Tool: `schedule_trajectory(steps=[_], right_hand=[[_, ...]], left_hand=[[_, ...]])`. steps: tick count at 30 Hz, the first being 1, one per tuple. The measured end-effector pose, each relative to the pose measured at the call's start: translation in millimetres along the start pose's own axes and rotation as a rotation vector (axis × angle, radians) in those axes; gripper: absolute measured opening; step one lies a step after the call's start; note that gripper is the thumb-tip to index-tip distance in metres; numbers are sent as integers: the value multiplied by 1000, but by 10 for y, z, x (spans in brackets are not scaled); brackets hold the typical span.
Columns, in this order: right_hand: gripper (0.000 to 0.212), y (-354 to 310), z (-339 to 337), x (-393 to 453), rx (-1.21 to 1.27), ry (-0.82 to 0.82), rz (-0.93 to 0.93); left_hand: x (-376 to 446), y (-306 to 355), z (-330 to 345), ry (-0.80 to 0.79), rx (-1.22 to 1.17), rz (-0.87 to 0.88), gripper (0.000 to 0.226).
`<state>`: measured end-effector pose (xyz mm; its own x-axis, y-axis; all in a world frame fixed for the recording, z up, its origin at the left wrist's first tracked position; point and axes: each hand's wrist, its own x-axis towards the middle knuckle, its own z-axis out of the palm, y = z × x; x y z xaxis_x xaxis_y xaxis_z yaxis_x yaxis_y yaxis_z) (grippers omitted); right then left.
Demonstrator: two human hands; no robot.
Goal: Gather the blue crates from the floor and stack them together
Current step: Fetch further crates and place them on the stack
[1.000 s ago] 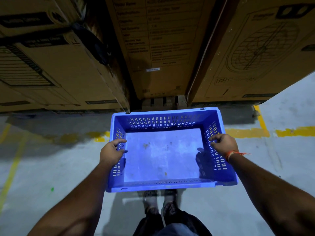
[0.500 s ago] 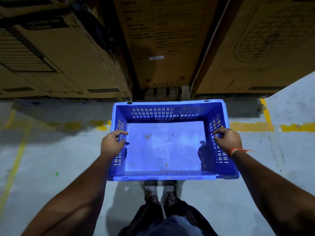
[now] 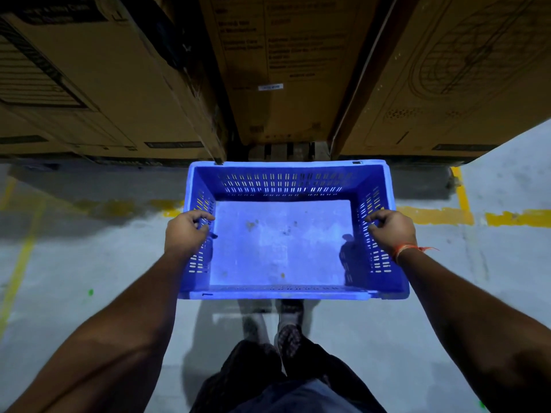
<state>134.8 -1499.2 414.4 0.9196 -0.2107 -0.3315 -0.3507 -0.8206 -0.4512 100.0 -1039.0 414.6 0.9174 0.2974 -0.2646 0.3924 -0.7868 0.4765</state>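
One blue crate (image 3: 286, 174) with slotted walls hangs level in front of me, above the grey floor. It holds only a few small specks of dirt on its bottom. My left hand (image 3: 186, 234) grips its left wall over the rim. My right hand (image 3: 392, 231), with an orange thread at the wrist, grips the right wall the same way. My feet show below the crate's near rim. No other crate is in view.
Large brown cardboard boxes (image 3: 286, 70) stand in a row close ahead, on a pallet (image 3: 283, 152). Yellow floor lines (image 3: 441, 214) run under the crate and along the left (image 3: 21, 257). Grey concrete floor (image 3: 89, 263) spreads to both sides.
The crate, held in both hands, has moved forward toward the cardboard boxes, which now loom larger. The grip of both hands is the same.
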Motion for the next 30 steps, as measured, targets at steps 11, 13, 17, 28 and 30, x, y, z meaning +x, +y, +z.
schedule_trajectory(steps=[11,13,17,28,30], right_hand=[[17,58,54,-32,-89,77,-38],[18,72,58,-47,-103,75,-36],[19,45,46,90,-127,87,-75],[18,-59,-29,232,-93,80,-89],[19,-25,-2,168,-89,91,-93]], left_hand=[[-31,-127,83,14,-38,40,22],[-60,-135,84,15,-50,48,23],[52,-98,63,28,-42,63,22],[244,-23,24,40,13,71,20],[181,-58,63,44,18,70,19]])
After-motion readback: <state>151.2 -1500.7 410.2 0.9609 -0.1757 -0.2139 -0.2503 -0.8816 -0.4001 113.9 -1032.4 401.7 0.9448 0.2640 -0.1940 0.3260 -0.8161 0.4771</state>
